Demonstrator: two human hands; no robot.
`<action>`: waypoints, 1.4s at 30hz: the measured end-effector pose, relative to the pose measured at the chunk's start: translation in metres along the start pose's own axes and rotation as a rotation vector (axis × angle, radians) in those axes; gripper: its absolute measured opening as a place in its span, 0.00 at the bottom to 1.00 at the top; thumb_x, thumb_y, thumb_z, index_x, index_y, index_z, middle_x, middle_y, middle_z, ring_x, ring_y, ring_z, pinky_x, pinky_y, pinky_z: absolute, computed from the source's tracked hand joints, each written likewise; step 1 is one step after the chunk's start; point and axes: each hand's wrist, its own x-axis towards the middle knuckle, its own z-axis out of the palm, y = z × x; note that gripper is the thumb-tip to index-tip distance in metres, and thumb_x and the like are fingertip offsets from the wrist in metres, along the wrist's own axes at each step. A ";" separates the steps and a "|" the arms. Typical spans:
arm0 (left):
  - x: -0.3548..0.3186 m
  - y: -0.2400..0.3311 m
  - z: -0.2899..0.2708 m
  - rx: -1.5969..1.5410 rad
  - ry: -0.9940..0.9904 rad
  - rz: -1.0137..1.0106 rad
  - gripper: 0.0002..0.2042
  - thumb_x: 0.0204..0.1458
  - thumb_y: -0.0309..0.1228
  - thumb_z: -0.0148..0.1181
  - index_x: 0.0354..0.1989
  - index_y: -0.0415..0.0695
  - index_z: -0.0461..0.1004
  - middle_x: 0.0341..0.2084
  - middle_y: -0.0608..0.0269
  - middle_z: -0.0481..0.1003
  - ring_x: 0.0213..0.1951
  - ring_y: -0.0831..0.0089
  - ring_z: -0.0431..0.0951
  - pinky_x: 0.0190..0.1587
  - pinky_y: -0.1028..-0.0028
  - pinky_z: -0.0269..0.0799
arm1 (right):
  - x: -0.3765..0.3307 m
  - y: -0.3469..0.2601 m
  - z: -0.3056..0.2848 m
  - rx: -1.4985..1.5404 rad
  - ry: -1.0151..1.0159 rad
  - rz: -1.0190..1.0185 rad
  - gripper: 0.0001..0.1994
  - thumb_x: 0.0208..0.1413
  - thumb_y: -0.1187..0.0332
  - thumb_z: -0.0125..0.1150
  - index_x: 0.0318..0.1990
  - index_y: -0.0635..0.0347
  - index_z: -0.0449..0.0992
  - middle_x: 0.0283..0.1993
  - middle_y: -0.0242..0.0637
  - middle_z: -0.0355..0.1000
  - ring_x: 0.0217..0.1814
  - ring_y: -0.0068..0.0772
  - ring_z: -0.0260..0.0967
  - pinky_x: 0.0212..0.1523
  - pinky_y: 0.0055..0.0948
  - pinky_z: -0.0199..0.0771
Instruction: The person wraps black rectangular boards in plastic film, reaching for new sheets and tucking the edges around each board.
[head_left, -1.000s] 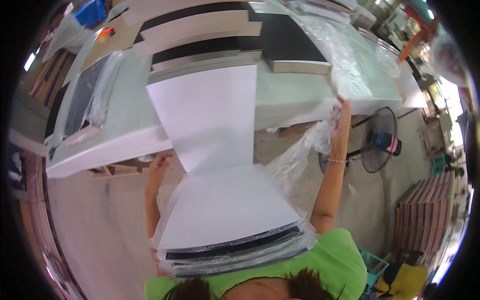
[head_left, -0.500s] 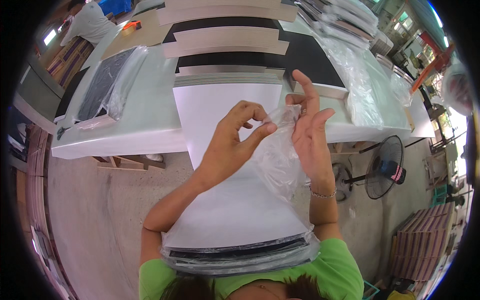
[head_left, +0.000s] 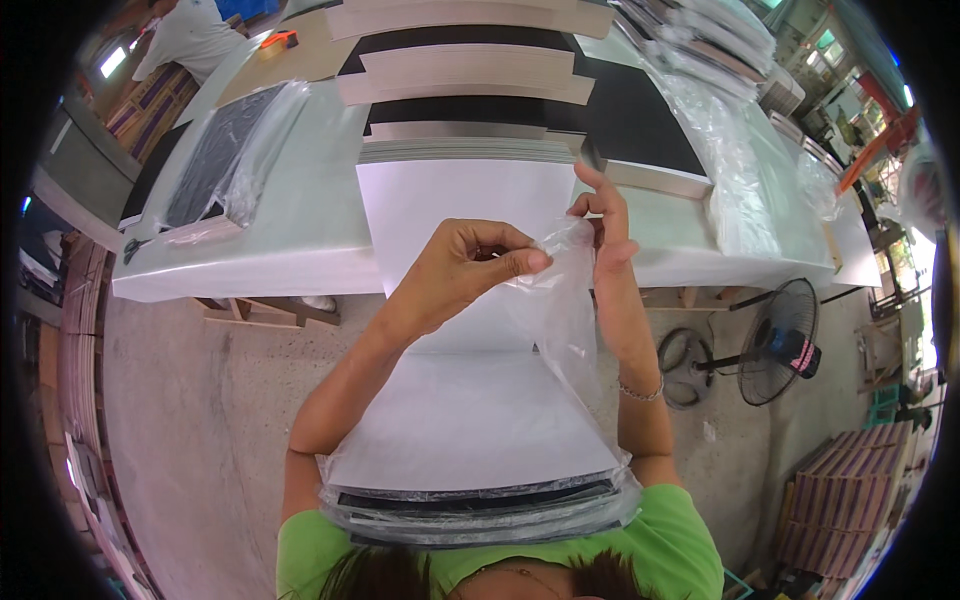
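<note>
My left hand is closed, its thumb and forefinger pinching the upper edge of a clear plastic bag. The bag hangs down between my two hands. My right hand is at the bag's right side, turned edge-on, its fingers apart and touching the film. White sheets slope down below my hands toward my body. At my waist lies a stack of plastic-wrapped dark boards. Beyond my hands, a stack of boards with a white face stands at the table's near edge.
Black-topped board stacks rise on the white table. Wrapped dark boards and scissors lie left, plastic bags right. A floor fan stands right, near stacked cartons. Another person is far left.
My right hand has turned from palm-showing to edge-on, with its fingers drawn in against the bag. My left hand still pinches the film, slightly lower. The view has shifted slightly.
</note>
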 end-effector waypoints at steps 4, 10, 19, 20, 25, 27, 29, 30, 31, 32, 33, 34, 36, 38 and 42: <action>-0.002 -0.003 -0.002 -0.188 -0.047 -0.108 0.11 0.47 0.37 0.64 0.30 0.41 0.78 0.22 0.68 0.74 0.25 0.83 0.69 0.28 0.83 0.63 | -0.003 0.004 0.000 -0.154 -0.003 -0.151 0.31 0.60 0.44 0.28 0.59 0.60 0.56 0.51 0.43 0.55 0.52 0.37 0.50 0.56 0.32 0.49; -0.006 -0.004 0.002 -0.248 -0.071 -0.105 0.12 0.46 0.38 0.64 0.30 0.41 0.77 0.21 0.68 0.73 0.23 0.83 0.69 0.23 0.83 0.62 | -0.007 0.002 -0.005 -0.262 0.026 -0.201 0.23 0.62 0.53 0.37 0.54 0.61 0.64 0.48 0.45 0.59 0.51 0.41 0.55 0.53 0.34 0.55; -0.011 -0.009 0.005 -0.386 -0.059 -0.185 0.12 0.44 0.37 0.67 0.29 0.40 0.76 0.20 0.68 0.72 0.23 0.83 0.70 0.24 0.84 0.61 | -0.011 -0.011 -0.005 -0.289 0.017 -0.216 0.15 0.45 0.77 0.56 0.43 0.57 0.74 0.41 0.41 0.63 0.42 0.39 0.64 0.44 0.34 0.64; -0.012 -0.007 0.005 -0.368 -0.059 -0.167 0.12 0.43 0.36 0.67 0.29 0.40 0.76 0.20 0.69 0.72 0.23 0.84 0.70 0.24 0.84 0.61 | -0.011 -0.013 -0.005 -0.289 0.010 -0.201 0.16 0.42 0.79 0.58 0.42 0.57 0.75 0.41 0.40 0.63 0.41 0.38 0.64 0.44 0.35 0.64; -0.011 -0.006 0.008 -0.344 -0.108 -0.093 0.11 0.42 0.34 0.68 0.27 0.42 0.74 0.20 0.70 0.72 0.23 0.84 0.69 0.25 0.85 0.61 | -0.010 -0.013 -0.006 -0.385 -0.018 -0.361 0.15 0.33 0.81 0.63 0.33 0.56 0.76 0.36 0.34 0.67 0.37 0.35 0.67 0.50 0.39 0.65; -0.011 -0.007 0.008 -0.355 -0.107 -0.090 0.10 0.42 0.33 0.68 0.26 0.43 0.73 0.21 0.69 0.71 0.24 0.83 0.69 0.25 0.84 0.62 | -0.008 -0.006 -0.006 -0.358 -0.016 -0.458 0.13 0.34 0.80 0.63 0.32 0.58 0.76 0.33 0.33 0.68 0.37 0.32 0.68 0.53 0.41 0.63; -0.011 -0.010 0.007 -0.383 -0.111 -0.085 0.09 0.43 0.32 0.67 0.26 0.43 0.73 0.22 0.69 0.71 0.25 0.83 0.69 0.26 0.83 0.63 | -0.008 0.002 -0.005 -0.246 -0.017 -0.506 0.10 0.39 0.78 0.63 0.33 0.59 0.74 0.31 0.32 0.69 0.37 0.29 0.68 0.57 0.42 0.60; -0.012 -0.011 0.005 -0.407 -0.116 -0.079 0.09 0.44 0.31 0.66 0.27 0.43 0.72 0.23 0.69 0.71 0.25 0.82 0.69 0.26 0.83 0.64 | -0.009 0.005 -0.003 -0.070 -0.020 -0.465 0.09 0.42 0.77 0.62 0.34 0.60 0.72 0.30 0.32 0.69 0.36 0.27 0.68 0.53 0.39 0.63; -0.012 -0.011 0.003 -0.430 -0.121 -0.073 0.08 0.45 0.31 0.65 0.27 0.43 0.72 0.23 0.68 0.70 0.26 0.82 0.70 0.26 0.82 0.64 | -0.012 0.009 -0.002 0.106 -0.024 -0.420 0.08 0.45 0.77 0.60 0.34 0.62 0.71 0.30 0.32 0.69 0.34 0.24 0.67 0.50 0.36 0.65; -0.012 -0.012 0.001 -0.449 -0.028 -0.092 0.08 0.46 0.31 0.65 0.28 0.43 0.72 0.24 0.68 0.70 0.26 0.82 0.70 0.27 0.82 0.65 | -0.015 0.011 0.000 0.282 -0.028 -0.372 0.07 0.48 0.76 0.59 0.35 0.63 0.69 0.29 0.32 0.69 0.33 0.21 0.67 0.47 0.33 0.68; -0.013 -0.011 -0.003 -0.467 0.065 -0.109 0.08 0.46 0.31 0.64 0.29 0.43 0.71 0.25 0.68 0.70 0.27 0.82 0.70 0.27 0.82 0.65 | -0.017 0.013 -0.002 0.342 -0.028 -0.319 0.06 0.51 0.75 0.57 0.36 0.63 0.68 0.29 0.31 0.68 0.31 0.19 0.65 0.42 0.29 0.67; -0.013 -0.011 -0.008 -0.483 0.158 -0.127 0.08 0.47 0.31 0.63 0.30 0.43 0.71 0.25 0.68 0.70 0.27 0.82 0.70 0.28 0.81 0.66 | -0.020 0.014 -0.006 0.403 -0.028 -0.265 0.06 0.53 0.74 0.55 0.37 0.64 0.68 0.28 0.31 0.67 0.29 0.17 0.64 0.37 0.24 0.67; -0.010 -0.019 -0.013 -0.307 0.343 0.085 0.09 0.50 0.33 0.59 0.34 0.43 0.70 0.31 0.68 0.69 0.34 0.79 0.70 0.35 0.79 0.66 | -0.020 0.014 -0.006 0.381 -0.014 -0.161 0.05 0.56 0.73 0.52 0.37 0.64 0.66 0.27 0.30 0.66 0.26 0.14 0.60 0.29 0.18 0.63; -0.009 -0.014 0.000 -0.056 0.486 0.331 0.09 0.49 0.31 0.58 0.36 0.42 0.70 0.32 0.68 0.69 0.39 0.78 0.69 0.41 0.79 0.65 | -0.016 0.014 0.004 0.216 0.014 -0.061 0.04 0.56 0.73 0.51 0.37 0.64 0.66 0.26 0.29 0.64 0.23 0.12 0.55 0.22 0.14 0.55; -0.022 -0.023 0.011 0.690 -0.030 0.443 0.09 0.52 0.33 0.55 0.37 0.42 0.69 0.35 0.64 0.69 0.37 0.74 0.69 0.39 0.72 0.64 | -0.007 0.012 0.021 0.141 0.029 0.087 0.06 0.55 0.69 0.54 0.31 0.63 0.68 0.21 0.24 0.61 0.20 0.12 0.51 0.20 0.15 0.50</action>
